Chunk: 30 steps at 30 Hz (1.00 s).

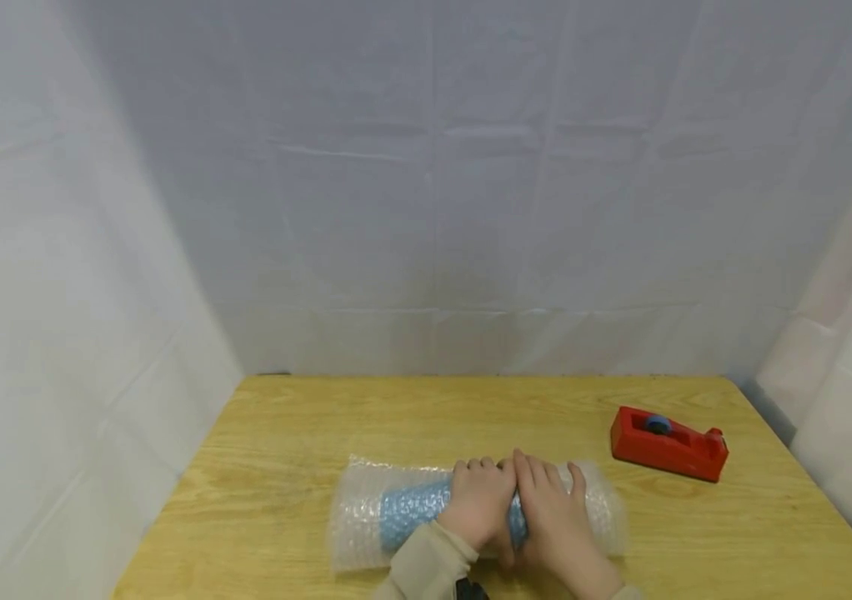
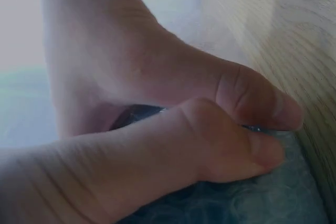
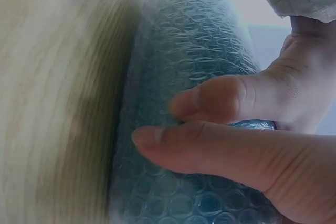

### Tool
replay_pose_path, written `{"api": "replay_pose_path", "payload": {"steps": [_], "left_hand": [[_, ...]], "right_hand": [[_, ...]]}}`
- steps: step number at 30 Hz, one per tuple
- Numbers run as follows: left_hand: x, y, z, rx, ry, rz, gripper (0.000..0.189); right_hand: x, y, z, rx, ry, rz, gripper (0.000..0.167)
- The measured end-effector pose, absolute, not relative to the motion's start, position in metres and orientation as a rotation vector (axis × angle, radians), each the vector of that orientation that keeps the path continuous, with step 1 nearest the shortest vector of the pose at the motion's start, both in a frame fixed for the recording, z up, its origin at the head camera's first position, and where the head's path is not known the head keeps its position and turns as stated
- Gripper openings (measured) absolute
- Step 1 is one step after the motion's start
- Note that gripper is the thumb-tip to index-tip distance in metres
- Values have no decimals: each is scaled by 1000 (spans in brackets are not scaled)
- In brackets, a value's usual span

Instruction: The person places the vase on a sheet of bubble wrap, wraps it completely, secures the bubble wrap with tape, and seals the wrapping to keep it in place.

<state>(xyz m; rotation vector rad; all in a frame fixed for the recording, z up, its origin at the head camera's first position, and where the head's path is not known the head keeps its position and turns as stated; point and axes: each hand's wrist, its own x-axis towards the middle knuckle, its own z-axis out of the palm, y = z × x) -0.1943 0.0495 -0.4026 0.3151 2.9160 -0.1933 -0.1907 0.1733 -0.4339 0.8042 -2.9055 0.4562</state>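
A blue cylinder-like item [image 1: 413, 510] lies crosswise near the front of the table, rolled up in clear bubble wrap [image 1: 355, 525]. The wrap extends past the blue part at both ends. Side by side at the middle, my left hand [image 1: 480, 500] and right hand [image 1: 555, 518] grip the roll, fingers over its top and thumbs down its near side. In the right wrist view, both thumbs press the bubble wrap [image 3: 184, 51] close to the tabletop, their tips nearly together. The palms hide part of the blue item, so its exact kind cannot be told.
A red tape dispenser [image 1: 668, 450] with a small blue tape roll [image 1: 658, 425] stands at the right rear of the wooden table [image 1: 261, 467]. White sheeting [image 1: 426, 208] hangs behind the table and along both sides.
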Motion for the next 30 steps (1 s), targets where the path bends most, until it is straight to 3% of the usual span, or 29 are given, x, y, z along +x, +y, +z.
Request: {"api": "replay_pose_path", "payload": {"steps": [8,30], "left_hand": [[-198,44,-404,348,2929,-100,104],[-186,37,-408,406,3082,-15,107]], "right_hand": [[-194,173,-433,793,-2885,443,109],[-201,172,-431,832,-2904,528,104]]}}
